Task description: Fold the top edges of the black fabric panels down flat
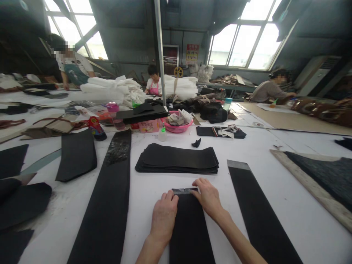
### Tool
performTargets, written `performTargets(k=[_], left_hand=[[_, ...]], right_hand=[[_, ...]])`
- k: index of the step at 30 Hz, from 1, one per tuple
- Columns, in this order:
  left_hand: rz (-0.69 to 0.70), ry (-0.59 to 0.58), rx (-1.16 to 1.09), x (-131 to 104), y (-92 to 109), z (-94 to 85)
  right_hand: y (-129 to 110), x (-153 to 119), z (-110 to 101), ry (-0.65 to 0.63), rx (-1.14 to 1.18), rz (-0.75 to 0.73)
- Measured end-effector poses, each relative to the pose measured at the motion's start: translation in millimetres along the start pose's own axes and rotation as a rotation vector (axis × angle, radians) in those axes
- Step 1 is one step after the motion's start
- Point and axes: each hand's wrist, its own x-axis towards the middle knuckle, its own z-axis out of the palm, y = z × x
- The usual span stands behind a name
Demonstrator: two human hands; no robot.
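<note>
A long black strip (pixel 189 227) lies on the white table between my hands, with a shiny grey band across its far end. My left hand (pixel 165 216) pinches the left corner of that end, fingers curled together. At the right corner, my right hand (pixel 207 196) grips the edge between thumb and fingers. Beyond them rests a stack of black pieces (pixel 178 157). Another black strip (pixel 264 212) with a grey end band lies to the right, and a longer black strip (pixel 107 205) with a glossy patch lies to the left.
A small bottle (pixel 162 135), a pink basket (pixel 178 126) and a small black scrap (pixel 196 143) sit past the stack. More black pieces (pixel 77 154) lie at the left. A board with dark material (pixel 324 176) is at the right. Several people are across the tables.
</note>
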Motion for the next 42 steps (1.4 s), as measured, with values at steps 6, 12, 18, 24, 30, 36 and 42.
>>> performTargets(k=[6,12,18,24,30,36,42], left_hand=[[0.042,-0.04,-0.045,18,-12,-4.2],[0.102,-0.037,-0.002,30,-17,-9.5],[0.239,-0.044,0.001,37,-22,-13.2],[0.304,0.01,0.04,30,-24,-4.7],[0.412,0.029,0.113,25,-23,0.3],[0.459,0.039,0.152,25,-23,0.9],[0.483,0.052,0.217,27,-19,4.1]], right_hand=[[-15,24,7,-0.123,-0.097,-0.239],[-12,35,9,-0.156,-0.14,-0.302],[-5,28,13,-0.093,-0.108,-0.344],[6,17,25,0.004,-0.077,-0.428],[15,14,34,0.057,-0.1,-0.561],[19,11,33,0.076,-0.112,-0.638],[20,12,31,0.065,-0.116,-0.689]])
